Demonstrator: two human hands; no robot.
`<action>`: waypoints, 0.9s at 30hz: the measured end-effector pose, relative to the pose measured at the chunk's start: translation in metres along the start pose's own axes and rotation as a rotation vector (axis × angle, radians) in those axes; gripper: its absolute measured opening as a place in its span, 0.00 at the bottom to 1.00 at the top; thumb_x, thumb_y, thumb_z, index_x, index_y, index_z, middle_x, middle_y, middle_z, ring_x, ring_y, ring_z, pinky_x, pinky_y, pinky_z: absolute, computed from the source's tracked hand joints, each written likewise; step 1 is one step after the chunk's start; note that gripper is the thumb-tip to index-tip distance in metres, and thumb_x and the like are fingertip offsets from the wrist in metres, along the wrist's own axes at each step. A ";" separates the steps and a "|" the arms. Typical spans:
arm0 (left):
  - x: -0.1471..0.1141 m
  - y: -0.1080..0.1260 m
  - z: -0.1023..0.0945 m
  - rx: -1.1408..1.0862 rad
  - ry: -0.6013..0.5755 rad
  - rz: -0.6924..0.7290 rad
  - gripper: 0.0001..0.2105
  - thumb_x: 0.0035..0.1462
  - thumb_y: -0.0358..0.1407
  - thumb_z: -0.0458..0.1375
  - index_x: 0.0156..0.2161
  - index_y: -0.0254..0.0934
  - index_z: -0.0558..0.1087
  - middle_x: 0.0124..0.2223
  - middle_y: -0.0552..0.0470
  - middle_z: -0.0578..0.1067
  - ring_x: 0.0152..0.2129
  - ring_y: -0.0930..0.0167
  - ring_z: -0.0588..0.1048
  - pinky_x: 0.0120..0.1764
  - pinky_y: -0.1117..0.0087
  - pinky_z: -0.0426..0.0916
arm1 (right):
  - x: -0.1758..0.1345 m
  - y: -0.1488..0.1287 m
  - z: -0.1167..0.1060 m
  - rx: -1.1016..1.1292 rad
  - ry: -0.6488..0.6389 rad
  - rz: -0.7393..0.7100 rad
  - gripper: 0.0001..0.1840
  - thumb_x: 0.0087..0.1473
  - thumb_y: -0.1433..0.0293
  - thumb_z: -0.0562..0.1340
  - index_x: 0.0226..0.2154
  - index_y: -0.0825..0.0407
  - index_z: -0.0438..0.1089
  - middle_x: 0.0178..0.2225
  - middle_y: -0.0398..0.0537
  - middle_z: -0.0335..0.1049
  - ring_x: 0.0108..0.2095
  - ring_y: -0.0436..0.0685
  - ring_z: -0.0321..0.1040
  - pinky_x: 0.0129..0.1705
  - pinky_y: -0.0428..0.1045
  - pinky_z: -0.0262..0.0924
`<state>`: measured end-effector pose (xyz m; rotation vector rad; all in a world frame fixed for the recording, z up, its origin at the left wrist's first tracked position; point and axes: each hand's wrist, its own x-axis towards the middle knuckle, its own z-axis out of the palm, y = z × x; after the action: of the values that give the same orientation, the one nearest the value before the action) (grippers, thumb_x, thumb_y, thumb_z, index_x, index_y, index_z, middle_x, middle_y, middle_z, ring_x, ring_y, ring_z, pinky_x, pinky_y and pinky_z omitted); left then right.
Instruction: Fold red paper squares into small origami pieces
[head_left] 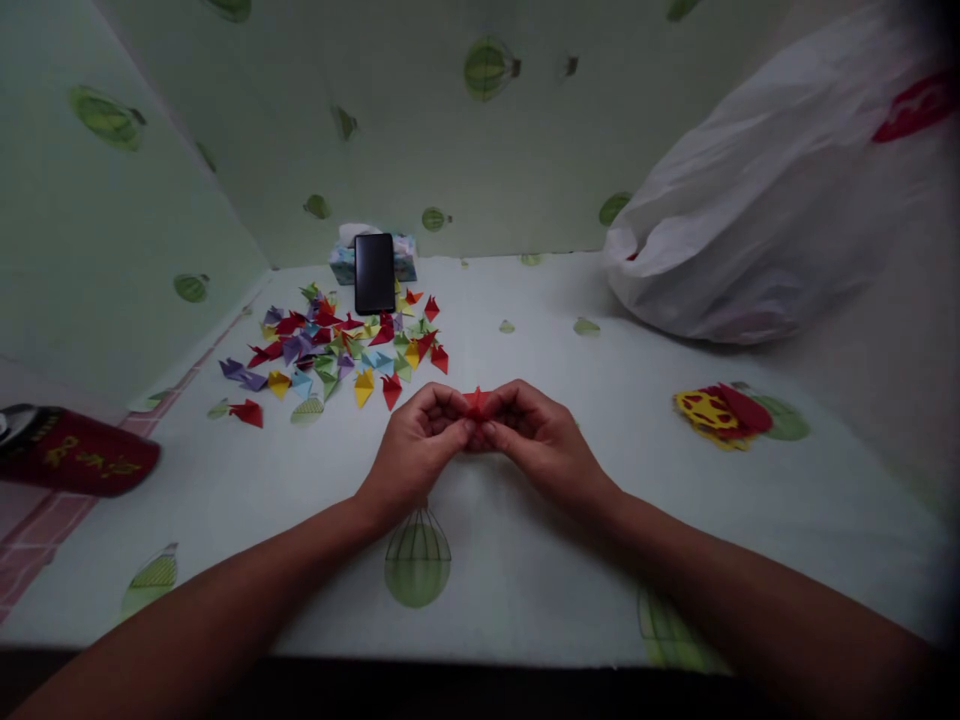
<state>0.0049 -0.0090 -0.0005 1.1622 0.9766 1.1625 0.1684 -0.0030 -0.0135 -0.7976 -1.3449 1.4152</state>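
Note:
A small red origami crane (478, 402) is pinched between my two hands over the middle of the table. My left hand (427, 430) grips its left side with thumb and fingers, and my right hand (536, 430) grips its right side the same way. Both thumbs nearly meet below the folded paper, and the fingers cover most of it. Beyond my left hand lies a loose pile of folded paper cranes (322, 345) in red, purple, yellow, green, blue and orange.
A black phone (374, 273) leans on a tissue box (406, 258) behind the pile. At far left is a red can (82, 452). Yellow and red cut-out pieces (712, 415) lie to the right, below a large white plastic bag (735, 210). Patterned walls border the table (495, 580).

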 end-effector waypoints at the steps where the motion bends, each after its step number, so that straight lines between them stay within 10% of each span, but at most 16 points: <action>1: 0.000 0.000 0.000 0.004 -0.002 -0.005 0.08 0.51 0.31 0.66 0.34 0.35 0.71 0.32 0.56 0.75 0.28 0.76 0.77 0.36 0.72 0.75 | 0.000 -0.001 0.000 -0.015 0.008 0.009 0.06 0.53 0.71 0.67 0.34 0.51 0.69 0.32 0.43 0.71 0.33 0.50 0.71 0.38 0.49 0.71; 27: -0.001 0.001 0.001 0.091 0.038 0.068 0.10 0.51 0.32 0.66 0.36 0.37 0.68 0.34 0.56 0.72 0.30 0.76 0.72 0.34 0.73 0.71 | 0.000 -0.005 -0.002 0.057 0.043 0.048 0.10 0.56 0.65 0.67 0.38 0.49 0.67 0.29 0.40 0.71 0.27 0.49 0.68 0.32 0.48 0.65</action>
<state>0.0052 -0.0097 0.0008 1.2583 1.0348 1.2079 0.1709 -0.0028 -0.0087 -0.8236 -1.2547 1.4590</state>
